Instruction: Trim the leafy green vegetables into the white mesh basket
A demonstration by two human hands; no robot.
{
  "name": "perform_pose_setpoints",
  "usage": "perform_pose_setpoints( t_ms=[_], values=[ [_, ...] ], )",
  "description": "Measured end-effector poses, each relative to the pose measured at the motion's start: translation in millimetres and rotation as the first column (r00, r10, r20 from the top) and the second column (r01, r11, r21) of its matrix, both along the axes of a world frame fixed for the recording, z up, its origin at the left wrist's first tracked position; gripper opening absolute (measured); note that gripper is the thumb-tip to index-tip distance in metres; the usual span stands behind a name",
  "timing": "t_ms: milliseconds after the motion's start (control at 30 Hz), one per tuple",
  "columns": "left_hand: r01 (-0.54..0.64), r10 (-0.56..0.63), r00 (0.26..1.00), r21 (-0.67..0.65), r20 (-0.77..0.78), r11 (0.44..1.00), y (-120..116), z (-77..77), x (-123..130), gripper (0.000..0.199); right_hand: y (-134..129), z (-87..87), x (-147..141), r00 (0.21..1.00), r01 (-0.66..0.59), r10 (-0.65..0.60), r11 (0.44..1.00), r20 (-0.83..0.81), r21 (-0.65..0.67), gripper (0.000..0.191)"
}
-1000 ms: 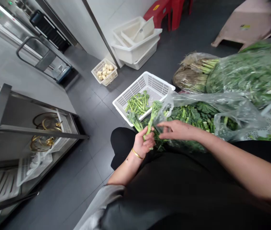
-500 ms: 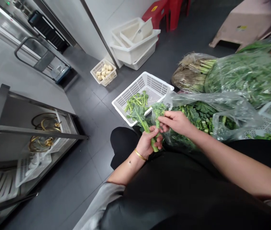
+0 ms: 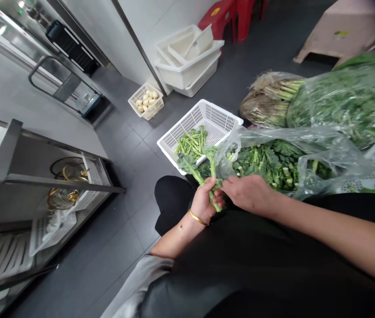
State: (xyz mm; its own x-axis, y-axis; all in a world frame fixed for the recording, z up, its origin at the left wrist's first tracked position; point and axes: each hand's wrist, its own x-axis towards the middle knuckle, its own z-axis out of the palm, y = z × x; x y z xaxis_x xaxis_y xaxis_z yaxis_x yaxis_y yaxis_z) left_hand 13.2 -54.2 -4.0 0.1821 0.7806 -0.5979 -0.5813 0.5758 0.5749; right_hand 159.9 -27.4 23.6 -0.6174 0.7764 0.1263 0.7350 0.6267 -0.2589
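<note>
A long green stalk with small leaves [image 3: 195, 172] sits in the person's left hand [image 3: 205, 201], just in front of the person's lap. The left grip is closed tight around the smooth, wet-looking stem, and the top of the stalk sticks up and out past the fingers. The left arm comes up from below with a shiny gold bangle [image 3: 198, 217] on the wrist. The right arm [image 3: 333, 234] reaches across from the side, and the right hand [image 3: 248, 192] bends down with its fingers close to the stalk, but you cannot tell if that grip is closed on it. Just past the hands is a square white plastic basket [image 3: 207, 115] with holes, holding short green stalks [image 3: 192, 145]. Beside it, a thin, clear, crinkly plastic bag [image 3: 273, 134] lies over a heap of dark leafy greens [image 3: 267, 165]. A fat bag of greens [image 3: 342, 106] sits further off, and a small white basket of pale round lumps [image 3: 145, 99] is on the grey tile floor [image 3: 114, 247].
</note>
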Motion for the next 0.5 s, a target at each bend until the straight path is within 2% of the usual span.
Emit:
perform_pose_setpoints(
  t_ms=[67,133,200,267,333,400,433,500],
  values=[
    [-0.007,0.026,0.987,0.117,-0.159,0.993,1,-3.6,2,0.033,11,-0.5,8,0.988,0.066,-0.077,0.994,-0.137,-0.083,0.035],
    [0.012,0.066,0.944,0.234,-0.323,0.972,2,-8.2,5,0.034,27,-1.4,13,0.939,0.162,-0.209,0.969,-0.273,-0.185,0.045],
    [0.059,0.081,0.89,0.291,-0.448,0.955,2,-12.3,8,0.036,40,-4.3,13,0.895,0.178,-0.268,0.948,-0.356,-0.265,0.049],
    [0.084,0.085,0.856,0.299,-0.51,0.951,2,-14.5,10,0.038,46,-9.4,10,0.874,0.199,-0.287,0.948,-0.393,-0.249,0.048],
    [0.117,-0.006,0.892,0.22,-0.451,0.969,3,-14.9,11,0.037,44,-16.3,7,0.88,0.248,-0.273,0.962,-0.389,-0.114,0.043],
    [0.228,-0.214,0.948,0.034,-0.237,0.973,5,-14.2,10,0.032,36,-24.0,8,0.931,0.197,-0.16,0.977,-0.329,0.082,0.035],
    [0.299,-0.304,0.948,-0.067,-0.098,0.952,6,-13.8,10,0.029,32,-27.9,12,0.959,0.095,-0.047,0.983,-0.281,0.16,0.032],
    [0.391,-0.371,0.92,-0.214,0.128,0.895,10,-13.0,9,0.024,22,-35.0,27,0.951,-0.19,0.234,0.957,-0.202,0.218,0.029]
  ],
)
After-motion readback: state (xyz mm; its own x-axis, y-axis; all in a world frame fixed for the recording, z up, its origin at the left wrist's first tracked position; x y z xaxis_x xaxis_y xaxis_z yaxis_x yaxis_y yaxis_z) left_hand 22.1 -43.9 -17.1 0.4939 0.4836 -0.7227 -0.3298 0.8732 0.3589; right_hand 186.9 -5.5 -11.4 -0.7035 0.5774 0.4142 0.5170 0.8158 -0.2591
